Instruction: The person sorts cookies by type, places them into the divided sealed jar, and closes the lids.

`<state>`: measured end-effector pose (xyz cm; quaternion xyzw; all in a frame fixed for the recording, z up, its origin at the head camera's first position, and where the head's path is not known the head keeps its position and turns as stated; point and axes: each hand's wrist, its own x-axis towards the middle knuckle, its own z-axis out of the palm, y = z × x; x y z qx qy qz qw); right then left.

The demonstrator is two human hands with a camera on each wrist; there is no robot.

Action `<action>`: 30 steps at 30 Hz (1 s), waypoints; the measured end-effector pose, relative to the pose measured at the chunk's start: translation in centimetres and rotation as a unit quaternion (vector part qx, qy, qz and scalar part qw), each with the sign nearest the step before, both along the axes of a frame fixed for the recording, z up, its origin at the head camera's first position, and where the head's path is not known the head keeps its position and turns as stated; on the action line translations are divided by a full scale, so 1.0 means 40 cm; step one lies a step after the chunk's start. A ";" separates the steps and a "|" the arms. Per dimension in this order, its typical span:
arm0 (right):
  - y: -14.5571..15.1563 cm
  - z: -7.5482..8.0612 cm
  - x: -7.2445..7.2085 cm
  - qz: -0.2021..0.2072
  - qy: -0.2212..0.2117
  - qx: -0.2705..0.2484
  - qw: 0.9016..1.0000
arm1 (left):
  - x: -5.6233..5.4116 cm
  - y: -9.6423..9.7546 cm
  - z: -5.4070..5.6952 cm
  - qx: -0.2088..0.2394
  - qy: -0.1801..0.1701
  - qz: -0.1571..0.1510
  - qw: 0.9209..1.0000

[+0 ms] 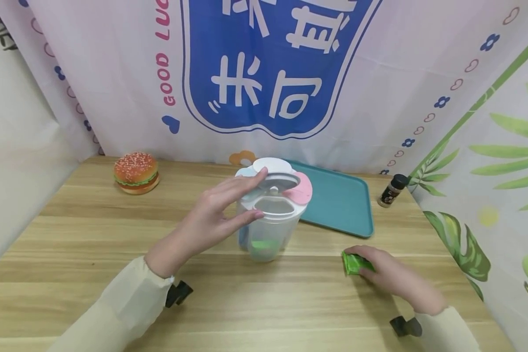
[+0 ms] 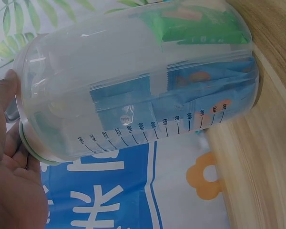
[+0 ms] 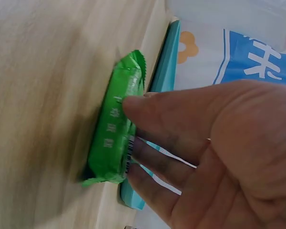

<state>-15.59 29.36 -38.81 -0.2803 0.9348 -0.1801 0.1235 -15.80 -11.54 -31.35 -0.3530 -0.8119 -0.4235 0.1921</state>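
A clear divided storage container (image 1: 264,244) stands on the table, its lid sections white, pink and light blue. The grey flap (image 1: 281,182) is raised above an uncovered compartment. My left hand (image 1: 215,210) touches the lid, thumb at the front rim and index finger stretched by the flap; its other fingers are partly hidden. Through the wall show a green packet (image 2: 200,28) in one compartment and blue packets (image 2: 214,88) in another. Lower right, my right hand (image 1: 391,274) pinches a green snack packet (image 3: 115,121) between thumb and fingers, at the tabletop.
A teal tray (image 1: 339,200) lies behind and right of the container. Beyond its right side stands a black-capped seasoning bottle (image 1: 392,190). A toy hamburger (image 1: 136,172) sits at the back left. A printed cloth (image 1: 127,98) hangs along the table's (image 1: 114,234) back edge.
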 end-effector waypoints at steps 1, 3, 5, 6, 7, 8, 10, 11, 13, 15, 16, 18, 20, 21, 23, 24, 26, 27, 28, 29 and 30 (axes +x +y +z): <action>0.000 -0.003 0.001 0.000 0.009 -0.001 1.000 | 0.000 0.000 0.000 0.000 0.001 -0.001 1.000; -0.002 -0.005 0.001 0.000 0.019 0.000 1.000 | 0.001 -0.001 -0.001 0.000 0.000 0.000 1.000; -0.006 -0.006 0.003 -0.002 0.024 0.001 1.000 | 0.002 -0.001 -0.001 0.001 0.000 0.000 1.000; -0.006 -0.006 0.003 -0.004 0.025 0.002 1.000 | 0.002 -0.001 -0.002 0.002 0.000 0.000 1.000; -0.008 -0.005 0.004 -0.009 0.024 0.004 1.000 | 0.002 -0.001 -0.002 0.002 0.001 0.000 1.000; -0.009 -0.005 0.005 -0.013 0.021 0.006 1.000 | 0.002 -0.001 -0.002 0.002 0.001 0.000 1.000; -0.010 -0.004 0.007 -0.026 0.016 0.008 0.999 | 0.002 0.000 -0.002 0.001 0.003 -0.001 1.000; -0.010 -0.003 0.008 -0.033 0.014 0.008 0.999 | 0.001 0.000 -0.001 0.001 0.003 -0.001 1.000; -0.009 -0.001 0.010 -0.044 0.009 0.010 0.999 | 0.002 0.001 -0.002 0.002 0.003 -0.002 1.000; -0.005 0.000 0.010 -0.047 0.006 0.010 0.999 | 0.002 0.002 -0.002 0.002 0.002 -0.002 1.000; -0.003 0.001 0.010 -0.048 0.003 0.010 0.999 | 0.002 0.002 -0.002 0.003 0.002 -0.002 1.000; 0.001 0.002 0.010 -0.049 -0.009 0.005 0.999 | 0.001 0.003 -0.002 0.004 0.003 -0.002 1.000; 0.003 0.003 0.011 -0.050 -0.021 -0.004 0.999 | 0.001 0.003 -0.001 0.004 0.006 -0.003 1.000; 0.004 0.003 0.011 -0.050 -0.027 -0.009 0.998 | 0.000 0.003 -0.002 0.004 0.007 -0.004 1.000; 0.006 0.004 0.010 -0.045 -0.034 -0.018 0.998 | 0.000 0.003 -0.002 0.005 0.007 -0.005 1.000; 0.008 0.004 0.009 -0.041 -0.035 -0.022 0.998 | 0.000 0.003 -0.002 0.004 0.008 -0.005 1.000; 0.010 0.004 0.006 -0.031 -0.036 -0.031 0.998 | -0.001 0.002 -0.002 0.005 0.008 -0.005 1.000; 0.011 0.005 0.005 -0.026 -0.037 -0.035 0.998 | -0.001 0.002 -0.002 0.005 0.008 -0.005 1.000; 0.013 0.006 0.003 -0.020 -0.036 -0.037 0.998 | -0.001 0.002 -0.002 0.006 0.009 -0.005 1.000; 0.013 0.007 0.002 -0.015 -0.037 -0.040 0.998 | -0.002 0.002 -0.003 0.007 0.010 -0.004 1.000; 0.014 0.008 0.001 -0.011 -0.039 -0.042 0.998 | -0.003 0.002 -0.003 0.006 0.010 -0.003 1.000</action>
